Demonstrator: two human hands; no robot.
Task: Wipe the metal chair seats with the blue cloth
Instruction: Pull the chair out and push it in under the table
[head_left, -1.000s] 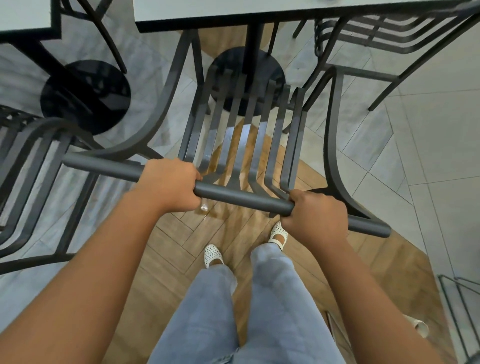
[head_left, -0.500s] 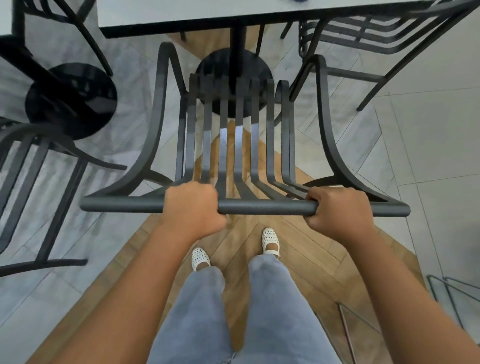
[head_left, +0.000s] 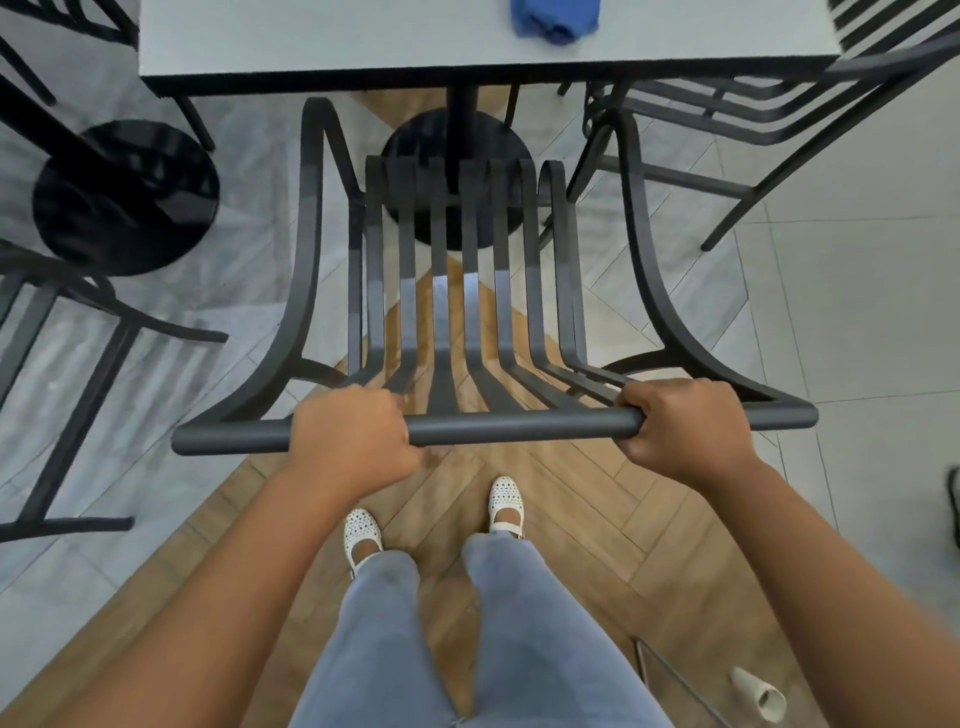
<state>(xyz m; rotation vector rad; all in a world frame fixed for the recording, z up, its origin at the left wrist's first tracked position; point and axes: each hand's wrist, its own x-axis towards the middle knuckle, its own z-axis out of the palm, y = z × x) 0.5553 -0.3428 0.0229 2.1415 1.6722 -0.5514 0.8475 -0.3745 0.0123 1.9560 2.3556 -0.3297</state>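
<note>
A dark metal chair (head_left: 470, 291) with a slatted seat stands straight in front of me, facing the white table (head_left: 332, 47). My left hand (head_left: 353, 439) grips its round top back rail (head_left: 519, 427) left of centre. My right hand (head_left: 685, 426) grips the same rail near its right end. The blue cloth (head_left: 553, 18) lies bunched on the table top at the far edge of view, away from both hands.
Another dark metal chair (head_left: 727, 109) stands at the right of the table, and one more (head_left: 57, 332) at the left. Two black round table bases (head_left: 124, 197) sit on the tiled floor. My feet stand on wood flooring behind the chair.
The chair has swung from an angled position to square with the table and slid toward it. Both hands kept their grip on the rail. The blue cloth has come into view.
</note>
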